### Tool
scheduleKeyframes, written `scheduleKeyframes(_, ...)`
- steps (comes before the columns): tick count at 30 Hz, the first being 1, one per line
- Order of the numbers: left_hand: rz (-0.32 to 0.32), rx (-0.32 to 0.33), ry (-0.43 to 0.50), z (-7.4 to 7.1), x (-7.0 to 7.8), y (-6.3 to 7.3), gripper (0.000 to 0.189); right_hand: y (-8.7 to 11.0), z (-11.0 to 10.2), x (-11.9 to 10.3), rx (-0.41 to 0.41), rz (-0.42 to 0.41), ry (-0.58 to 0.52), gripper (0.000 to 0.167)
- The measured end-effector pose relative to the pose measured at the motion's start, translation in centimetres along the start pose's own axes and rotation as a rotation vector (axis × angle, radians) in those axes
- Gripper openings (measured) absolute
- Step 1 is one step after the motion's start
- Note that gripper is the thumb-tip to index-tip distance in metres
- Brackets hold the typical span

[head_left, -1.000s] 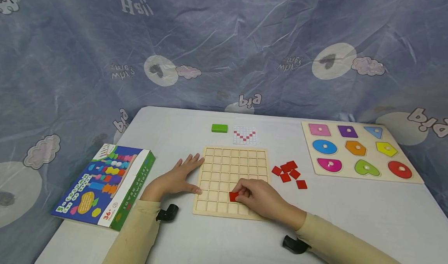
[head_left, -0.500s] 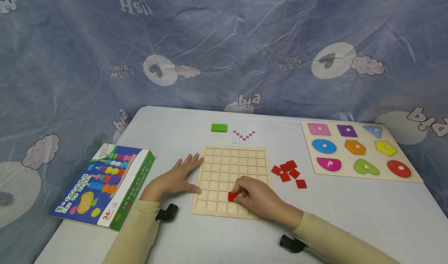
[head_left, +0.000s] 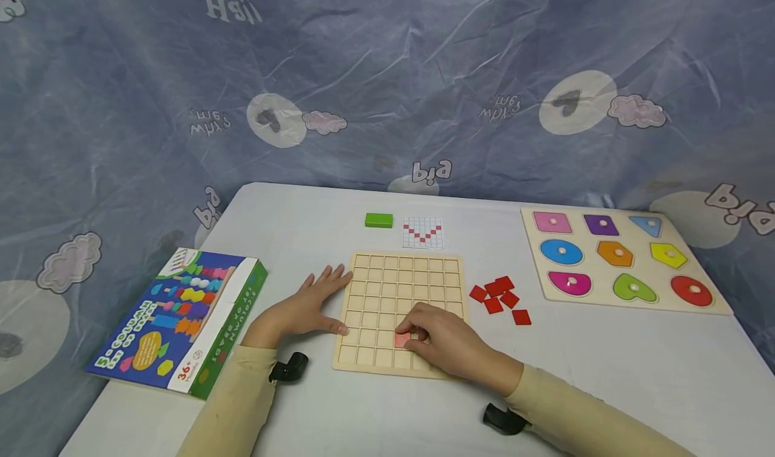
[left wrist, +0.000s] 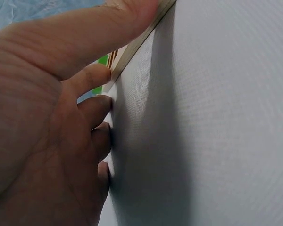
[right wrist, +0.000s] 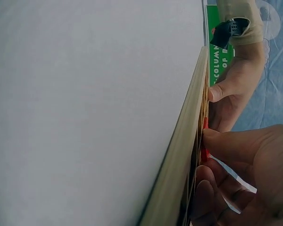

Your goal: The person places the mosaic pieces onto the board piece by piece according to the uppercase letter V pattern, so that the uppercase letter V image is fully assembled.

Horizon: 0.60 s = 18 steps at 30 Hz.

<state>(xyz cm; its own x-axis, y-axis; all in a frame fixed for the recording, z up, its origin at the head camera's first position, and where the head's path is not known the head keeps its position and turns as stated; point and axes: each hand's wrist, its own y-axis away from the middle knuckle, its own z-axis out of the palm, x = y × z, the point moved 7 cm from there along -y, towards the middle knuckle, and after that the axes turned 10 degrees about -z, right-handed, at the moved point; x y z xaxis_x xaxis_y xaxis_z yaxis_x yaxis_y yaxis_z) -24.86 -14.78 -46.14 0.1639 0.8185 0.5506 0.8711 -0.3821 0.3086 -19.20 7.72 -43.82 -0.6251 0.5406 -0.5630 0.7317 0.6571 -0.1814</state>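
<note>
A wooden grid board (head_left: 366,339) lies on the table with rows of square cells. Low on it, near the middle, my right hand (head_left: 445,339) pinches a red square tile (head_left: 401,340) between thumb and fingers. From the side, in the right wrist view, the tile (right wrist: 205,150) stands close against the board's face. The other right-hand fingers bend beneath the thumb. My left hand (head_left: 303,310) is spread flat at the board's left edge, its thumb (left wrist: 85,40) and fingertips at the rim. Several loose red tiles (head_left: 521,318) lie right of the board.
Behind the board are a green block (head_left: 379,221) and a small pattern card (head_left: 423,233) with a red V. A shape puzzle board (head_left: 584,262) lies at the right. On the left is a boxed bead set (head_left: 175,319). A patterned cloth (head_left: 387,93) hangs behind.
My right hand has shifted slightly left and away from me, still pinching the tile. The tile's face now looks paler pink. My left hand keeps its place.
</note>
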Motion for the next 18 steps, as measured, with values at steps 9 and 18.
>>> scheduleKeyframes(9,0.0,-0.01,0.01,0.01,-0.12,-0.15,0.11,-0.02,-0.01,-0.07,-0.01,-0.004,-0.007,0.019)
scheduleKeyframes(18,0.001,-0.012,0.011,-0.09,0.03,-0.03,0.109,-0.07,0.0,-0.01,-0.022,-0.003,0.0,0.017)
